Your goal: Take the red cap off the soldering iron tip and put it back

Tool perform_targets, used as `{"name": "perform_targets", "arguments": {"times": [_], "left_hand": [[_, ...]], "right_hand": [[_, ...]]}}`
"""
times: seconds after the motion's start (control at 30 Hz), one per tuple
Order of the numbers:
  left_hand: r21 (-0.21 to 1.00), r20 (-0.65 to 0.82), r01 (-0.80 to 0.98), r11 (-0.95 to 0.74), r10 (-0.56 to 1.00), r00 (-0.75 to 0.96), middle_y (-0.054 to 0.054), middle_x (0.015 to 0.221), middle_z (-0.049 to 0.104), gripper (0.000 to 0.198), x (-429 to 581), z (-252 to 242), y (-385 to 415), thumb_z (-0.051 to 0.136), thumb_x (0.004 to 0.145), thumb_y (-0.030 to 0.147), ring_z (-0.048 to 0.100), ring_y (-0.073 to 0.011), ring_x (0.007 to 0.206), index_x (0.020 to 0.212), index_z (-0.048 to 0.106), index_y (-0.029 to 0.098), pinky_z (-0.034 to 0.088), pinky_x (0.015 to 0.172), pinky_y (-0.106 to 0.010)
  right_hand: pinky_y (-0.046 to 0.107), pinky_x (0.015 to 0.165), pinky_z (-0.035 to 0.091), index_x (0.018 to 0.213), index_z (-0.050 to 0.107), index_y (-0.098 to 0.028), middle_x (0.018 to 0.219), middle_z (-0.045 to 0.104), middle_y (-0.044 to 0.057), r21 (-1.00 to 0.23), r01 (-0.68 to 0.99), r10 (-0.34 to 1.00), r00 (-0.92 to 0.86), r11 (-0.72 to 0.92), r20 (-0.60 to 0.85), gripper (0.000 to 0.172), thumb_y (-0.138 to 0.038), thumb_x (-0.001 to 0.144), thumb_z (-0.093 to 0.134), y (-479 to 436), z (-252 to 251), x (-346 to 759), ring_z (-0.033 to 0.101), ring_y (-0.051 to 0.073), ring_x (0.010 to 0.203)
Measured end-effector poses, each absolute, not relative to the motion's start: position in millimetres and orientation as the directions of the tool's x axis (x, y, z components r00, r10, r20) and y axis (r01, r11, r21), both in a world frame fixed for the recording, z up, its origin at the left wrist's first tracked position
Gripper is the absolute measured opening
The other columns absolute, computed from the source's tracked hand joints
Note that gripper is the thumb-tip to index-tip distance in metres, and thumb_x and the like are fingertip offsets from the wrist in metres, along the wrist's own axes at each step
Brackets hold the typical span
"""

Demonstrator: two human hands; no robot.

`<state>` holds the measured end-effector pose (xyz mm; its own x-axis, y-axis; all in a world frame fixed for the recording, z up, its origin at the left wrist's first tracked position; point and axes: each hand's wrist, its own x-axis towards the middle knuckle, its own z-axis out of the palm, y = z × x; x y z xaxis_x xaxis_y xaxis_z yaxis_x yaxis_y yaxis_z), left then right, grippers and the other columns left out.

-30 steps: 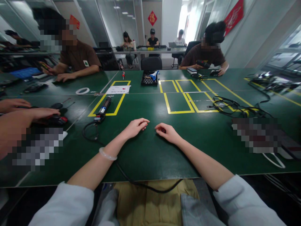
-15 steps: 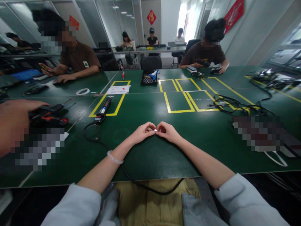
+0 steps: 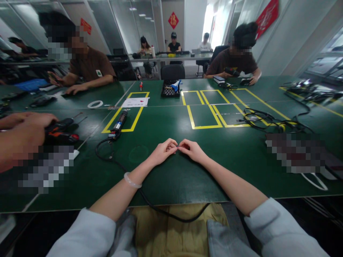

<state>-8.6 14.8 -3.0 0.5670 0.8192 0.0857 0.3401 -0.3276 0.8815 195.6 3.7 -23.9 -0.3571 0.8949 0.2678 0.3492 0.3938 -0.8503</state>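
My left hand point(image 3: 165, 151) and my right hand point(image 3: 190, 149) meet fingertip to fingertip over the green table point(image 3: 171, 182). Both are closed in a pinch. Whatever lies between the fingertips is tiny and mostly covered, so its kind does not show. A pale bracelet point(image 3: 132, 180) circles my left wrist. Left of my hands, a cylindrical electric screwdriver point(image 3: 119, 121) rests within a yellow tape outline, its black cable point(image 3: 118, 164) running down toward the table's front edge.
A co-worker's hands point(image 3: 29, 132) are at a black-and-orange tool point(image 3: 63, 132) on the left. A black tray point(image 3: 170, 93) with small items stands ahead. A tape roll point(image 3: 95, 104) lies farther left. Coiled cables point(image 3: 258, 116) lie to the right. Two people sit across the table.
A small shiny piece with an orange tint showed between my fingertips earlier; now my fingers cover it. The co-worker's hand at the left has moved slightly right, with a second hand showing.
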Motion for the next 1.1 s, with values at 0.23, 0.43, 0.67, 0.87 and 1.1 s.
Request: {"name": "perform_targets", "arguments": {"times": [0.23,0.43,0.67,0.87,1.1], "left_hand": [[0.710,0.164,0.486,-0.509,0.791,0.589,-0.002,0.093,0.066,0.020,-5,2,9,0.055,0.087,0.036,0.063,-0.0149,0.082,0.099,0.057,0.021,0.048,0.077,-0.027],[0.746,0.150,0.469,-0.472,0.806,0.572,-0.003,0.091,0.067,0.023,-7,4,11,0.052,0.089,0.040,0.064,-0.0162,0.082,0.098,0.057,0.020,0.048,0.076,-0.027],[0.717,0.137,0.507,-0.479,0.810,0.571,-0.002,0.093,0.068,0.032,-14,12,14,0.043,0.093,0.044,0.063,-0.0163,0.084,0.107,0.059,0.020,0.046,0.078,-0.028],[0.452,0.231,0.749,-0.484,0.875,0.426,-0.008,0.119,0.060,0.040,-72,17,54,0.046,0.091,0.042,0.057,-0.0205,0.108,0.123,0.055,0.019,0.042,0.095,-0.034],[0.036,0.253,0.999,-0.012,0.967,0.002,-0.022,0.140,0.041,0.075,-206,16,109,0.067,0.074,0.045,0.040,-0.0407,0.127,0.135,0.041,0.008,0.035,0.102,-0.052]], "right_hand": [[0.022,0.059,0.040,0.087,0.061,-0.016,0.070,0.062,0.000,-0.884,0.335,0.912,-0.359,0.325,0.198,0.024,-0.039,0.089,0.055,5,-24,196,0.053,0.011,0.061],[0.023,0.062,0.042,0.097,0.057,-0.017,0.076,0.060,-0.001,-0.883,0.274,0.878,-0.406,0.380,0.252,0.025,-0.037,0.083,0.063,4,-23,196,0.052,0.011,0.064],[0.024,0.063,0.041,0.096,0.058,-0.017,0.076,0.059,-0.001,-0.871,0.308,0.886,-0.388,0.383,0.252,0.019,-0.032,0.086,0.058,6,-24,198,0.051,0.011,0.065],[0.022,0.060,0.038,0.094,0.056,-0.017,0.072,0.053,-0.003,-0.873,0.320,0.896,-0.373,0.367,0.240,0.017,-0.030,0.084,0.060,6,-22,198,0.047,0.010,0.062],[0.023,0.060,0.037,0.095,0.057,-0.017,0.071,0.052,-0.003,-0.863,0.353,0.903,-0.364,0.360,0.228,0.017,-0.029,0.084,0.060,6,-23,197,0.047,0.011,0.063]]}}
